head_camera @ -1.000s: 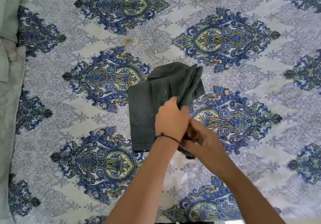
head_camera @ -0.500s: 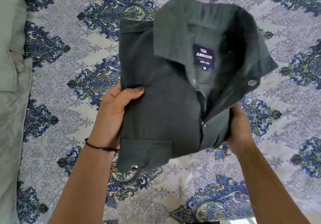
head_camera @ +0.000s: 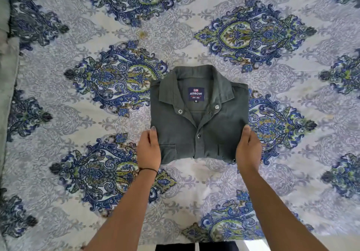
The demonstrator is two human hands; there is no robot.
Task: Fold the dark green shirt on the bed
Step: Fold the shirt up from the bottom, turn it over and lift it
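The dark green shirt lies on the bed as a compact folded rectangle, collar up and facing away from me, its blue brand label showing. My left hand grips its lower left edge, thumb on top. My right hand grips the lower right edge the same way, thumb on the cloth. The fingers of both hands are hidden under the shirt.
The bed sheet is pale with large blue and green ornaments and fills nearly the whole view. A grey-green pillow or blanket runs along the left edge. The bed's near edge shows at the bottom.
A second ago the shirt lay back-side up under my hands. I lifted and turned it, and now it rests on the sheet collar-side up, with both hands at its lower corners.
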